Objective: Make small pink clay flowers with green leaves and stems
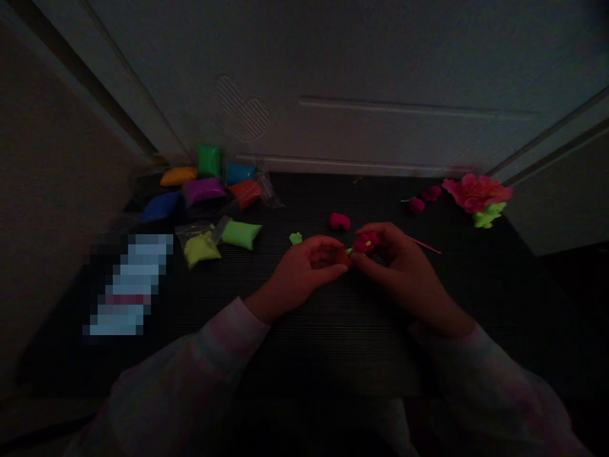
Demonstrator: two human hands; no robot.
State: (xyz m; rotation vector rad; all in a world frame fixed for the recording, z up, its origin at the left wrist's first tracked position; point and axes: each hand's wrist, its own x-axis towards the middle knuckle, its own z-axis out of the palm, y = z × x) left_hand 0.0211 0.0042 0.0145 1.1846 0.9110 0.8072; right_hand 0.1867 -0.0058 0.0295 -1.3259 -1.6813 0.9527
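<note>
Using the red lump (339, 221) as landmark, a bright slab (128, 285), too blurred to identify, lies well to its left and nearer the person. Beyond that slab, still left of the lump, is a loose group of packets: dark blue (162, 206), orange (178, 176), yellow (202, 247), purple (204, 189), green (209, 160), light green (241, 233), light blue (240, 172) and orange-red (245, 193). A pale green piece (295, 238) sits left of the lump on the dark bench (295, 343). The left hand (302, 271), on the lump's near-left side, has fingers curled in at the small flower's green part (349, 251); whether they grip it I cannot tell. The small red flower (366, 242), yellow-centred, is just right of the lump and nearer the person, pinched in the right hand (404, 266). A thin pink stick (425, 244) shows right of the lump, beyond that hand. Farther right are two dark red balls (416, 204), then a large pink flower (478, 192) with a yellow-green piece (490, 216) against it.
</note>
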